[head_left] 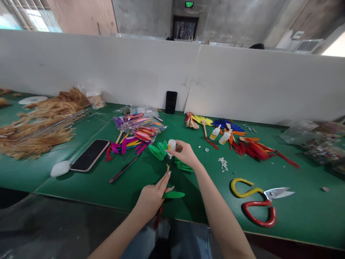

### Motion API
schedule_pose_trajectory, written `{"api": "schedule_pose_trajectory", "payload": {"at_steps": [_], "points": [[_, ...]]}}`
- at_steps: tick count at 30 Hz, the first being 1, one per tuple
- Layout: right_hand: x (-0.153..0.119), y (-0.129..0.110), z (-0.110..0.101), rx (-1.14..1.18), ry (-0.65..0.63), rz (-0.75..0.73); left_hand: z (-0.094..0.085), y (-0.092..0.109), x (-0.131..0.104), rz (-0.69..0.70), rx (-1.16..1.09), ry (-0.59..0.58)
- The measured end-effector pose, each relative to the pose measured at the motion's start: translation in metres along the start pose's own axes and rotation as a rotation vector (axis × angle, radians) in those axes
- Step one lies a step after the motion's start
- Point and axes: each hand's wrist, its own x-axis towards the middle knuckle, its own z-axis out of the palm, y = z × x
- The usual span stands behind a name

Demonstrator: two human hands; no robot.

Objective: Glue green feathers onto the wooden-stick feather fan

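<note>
My right hand (185, 153) grips a small white glue bottle (171, 144), tipped nozzle-down over the middle of a green feather fan (157, 152). Below it, my left hand (151, 199) is closed on the fan's short wooden handle (168, 168). A single green feather (175, 195) sticks out sideways from under the left fingers, and a red tassel (158, 217) hangs beneath that hand at the table edge. The spot where the nozzle meets the feathers is partly hidden.
Scissors (269, 198) lie at right, near white beads (223, 164). Two glue bottles (215, 133) stand among coloured feather fans (253, 148). Bagged feathers (142, 126), a phone (90, 155) and tan fibre bundles (51, 122) occupy the left. Another phone (171, 102) leans on the white partition (134, 72).
</note>
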Motion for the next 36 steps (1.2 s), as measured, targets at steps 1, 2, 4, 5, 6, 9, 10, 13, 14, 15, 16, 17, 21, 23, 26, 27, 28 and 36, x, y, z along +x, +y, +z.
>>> {"api": "schedule_pose_trajectory", "payload": {"at_steps": [1, 2, 4, 5, 6, 9, 10, 13, 14, 15, 16, 17, 21, 23, 26, 27, 28, 36], "points": [[0.000, 0.000, -0.001, 0.001, 0.000, 0.001, 0.000, 0.000, 0.000, -0.001, -0.013, -0.002], [0.000, 0.001, -0.002, 0.001, 0.000, 0.003, -0.001, 0.000, 0.000, -0.005, -0.027, -0.006], [0.000, 0.001, -0.005, 0.002, 0.008, 0.003, -0.001, 0.000, 0.000, -0.011, -0.037, -0.021], [0.000, 0.001, -0.006, 0.005, 0.014, 0.001, -0.001, 0.000, 0.000, -0.013, -0.032, -0.028], [0.000, 0.001, -0.006, 0.011, 0.022, 0.000, -0.001, 0.000, -0.001, -0.013, -0.023, -0.037], [0.000, 0.000, -0.006, 0.052, 0.021, 0.009, 0.001, -0.001, -0.001, -0.011, 0.011, -0.056], [0.000, 0.000, -0.004, 0.062, 0.009, 0.013, 0.002, -0.001, -0.001, -0.007, 0.015, -0.059], [-0.001, -0.002, 0.000, 0.059, -0.029, 0.010, 0.003, -0.001, -0.001, -0.003, 0.021, -0.054], [-0.001, -0.003, 0.002, 0.050, -0.035, 0.005, 0.003, -0.001, 0.000, -0.003, 0.022, -0.049], [-0.001, -0.003, 0.003, 0.041, -0.038, 0.002, 0.002, -0.001, 0.000, -0.003, 0.023, -0.044], [-0.002, -0.003, 0.003, 0.034, -0.038, 0.001, 0.001, 0.000, 0.000, -0.005, 0.023, -0.038], [-0.001, -0.003, 0.003, 0.029, -0.034, 0.002, 0.001, 0.000, 0.001, -0.005, 0.022, -0.035], [-0.001, -0.002, -0.001, 0.012, -0.009, 0.007, 0.001, -0.001, 0.000, 0.002, 0.022, -0.034], [-0.001, -0.001, -0.003, 0.012, 0.006, 0.010, 0.002, -0.001, 0.000, 0.005, 0.016, -0.029], [-0.001, -0.002, -0.003, 0.019, 0.015, 0.012, 0.002, -0.001, -0.001, 0.005, 0.014, -0.011], [-0.001, -0.003, -0.002, 0.025, 0.012, 0.014, 0.001, -0.001, 0.000, 0.006, 0.016, -0.003], [-0.001, -0.003, -0.001, 0.031, 0.003, 0.015, 0.001, 0.000, 0.000, 0.009, 0.017, 0.003], [-0.001, -0.003, 0.006, -0.012, -0.022, -0.009, 0.002, 0.000, 0.000, 0.024, 0.029, 0.035]]}}
